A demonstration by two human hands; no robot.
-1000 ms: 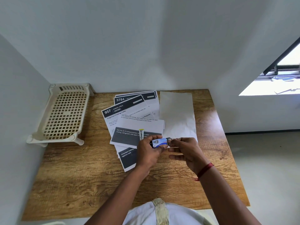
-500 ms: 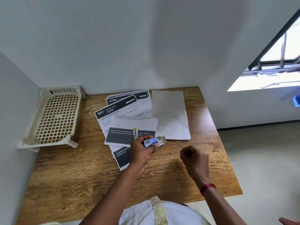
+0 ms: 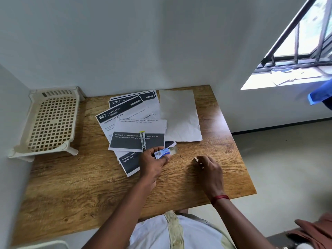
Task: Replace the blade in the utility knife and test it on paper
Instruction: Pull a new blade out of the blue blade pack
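While my left grip (image 3: pixel 154 164) held blade packet (image 3: pixel 162 153) and knife (image 3: pixel 142 141), my right grip (image 3: pixel 210 169), at three o'clock, pinched a small piece (image 3: pixel 196 159); if a bare blade, slipping risked cuts.

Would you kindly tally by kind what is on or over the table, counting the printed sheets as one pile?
Utility knife: 1
Blade pack: 1
Small unidentified piece: 1
Blank sheet: 1
Printed pile: 1
Cream rack: 1
Total: 6
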